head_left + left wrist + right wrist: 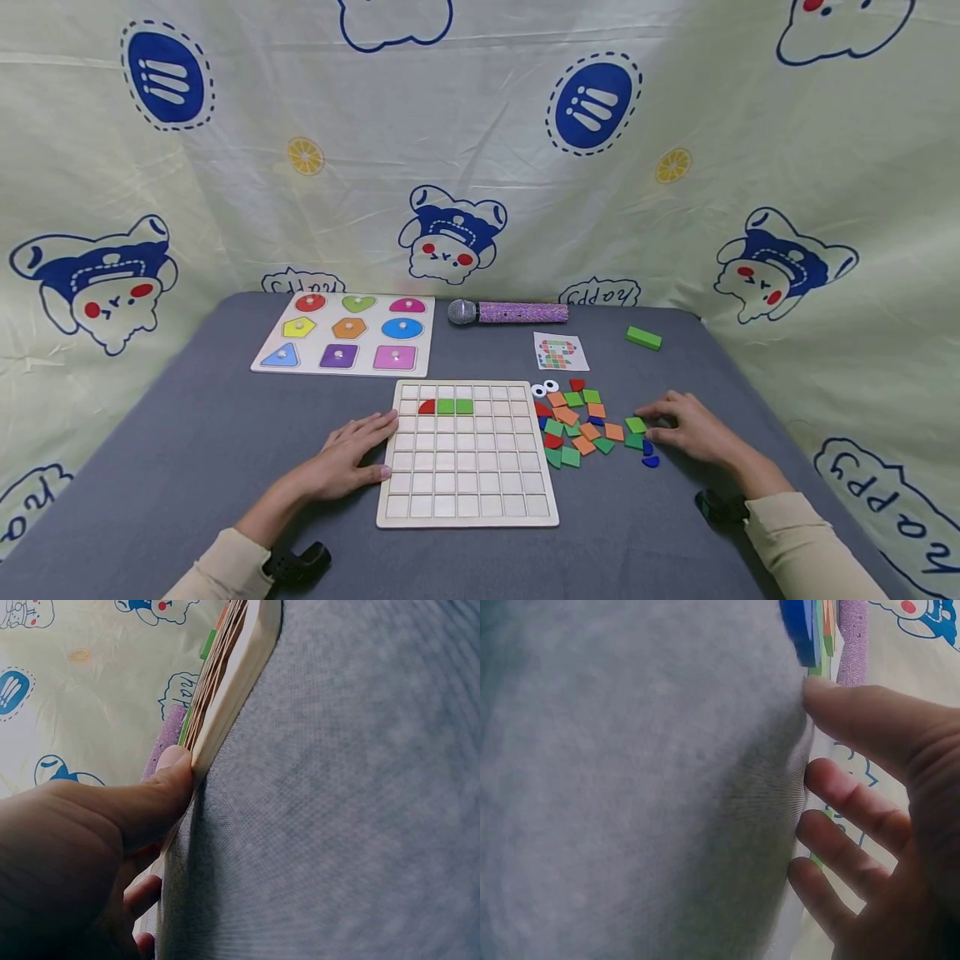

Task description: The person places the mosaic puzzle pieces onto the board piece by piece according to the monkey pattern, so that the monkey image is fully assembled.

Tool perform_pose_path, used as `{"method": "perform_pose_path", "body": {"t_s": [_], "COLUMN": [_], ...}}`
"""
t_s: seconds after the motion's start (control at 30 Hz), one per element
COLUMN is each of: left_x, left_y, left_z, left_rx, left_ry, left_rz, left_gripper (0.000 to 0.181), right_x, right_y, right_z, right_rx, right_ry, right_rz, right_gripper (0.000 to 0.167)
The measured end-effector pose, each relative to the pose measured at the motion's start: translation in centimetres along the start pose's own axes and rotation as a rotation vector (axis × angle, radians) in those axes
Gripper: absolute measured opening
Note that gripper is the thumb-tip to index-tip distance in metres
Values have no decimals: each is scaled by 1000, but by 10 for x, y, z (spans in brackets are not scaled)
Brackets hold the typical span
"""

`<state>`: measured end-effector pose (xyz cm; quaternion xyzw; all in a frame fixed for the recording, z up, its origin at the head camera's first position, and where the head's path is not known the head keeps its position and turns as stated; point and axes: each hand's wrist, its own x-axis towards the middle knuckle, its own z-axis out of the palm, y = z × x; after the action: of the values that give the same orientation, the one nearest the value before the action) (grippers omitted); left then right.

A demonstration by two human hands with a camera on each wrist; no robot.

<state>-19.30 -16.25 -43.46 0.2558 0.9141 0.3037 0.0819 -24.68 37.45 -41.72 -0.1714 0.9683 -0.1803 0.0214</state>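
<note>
My left hand (pixel 348 462) lies along the near-upright left edge of the grid board (pixel 468 462), fingers relaxed and fairly straight, the thumb apart from them and resting on the rim; it touches the board without wrapping round it. My right hand (pixel 692 425) is at the far right of the loose tiles, thumb and index fingertip a little apart at the edge of a light green tile (pixel 636 425); I cannot tell whether they pinch it, since my thumb covers that spot in the right wrist view. My other right fingers are loosely bent, with nothing in them. The tile is on the bench (pixel 187 467), right of the board, just above a darker green tile (pixel 633 441) and near two blue pieces (pixel 649 454). It looks thin, flat and stiff, so I judge it light, hard to break and perhaps slippery on its smooth face. I would take it by two opposite edges between thumb and index, rather than press on top and skid it into its neighbours. The board looks rigid too, and best steadied at its raised rim, away from the red piece (pixel 427 407) and two green squares (pixel 454 406) sitting in its cells.
</note>
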Motion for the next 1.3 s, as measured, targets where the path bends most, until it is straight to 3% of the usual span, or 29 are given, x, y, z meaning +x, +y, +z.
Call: {"method": "perform_pose_path", "body": {"t_s": [0.57,0.97,1.3], "left_x": [0,0,0], "left_y": [-1,-1,0], "left_z": [1,1,0], "left_rx": [-8,-8,-6], "left_ry": [-11,-11,-6], "left_rz": [-11,-13,-18], "left_gripper": [70,70,70], "right_x": [-1,15,37], "right_y": [-15,-78,-132], "right_z": [4,20,41], "right_rx": [3,24,74], "right_ry": [68,167,200], "right_rz": [11,-53,-117], "right_gripper": [27,23,25]}}
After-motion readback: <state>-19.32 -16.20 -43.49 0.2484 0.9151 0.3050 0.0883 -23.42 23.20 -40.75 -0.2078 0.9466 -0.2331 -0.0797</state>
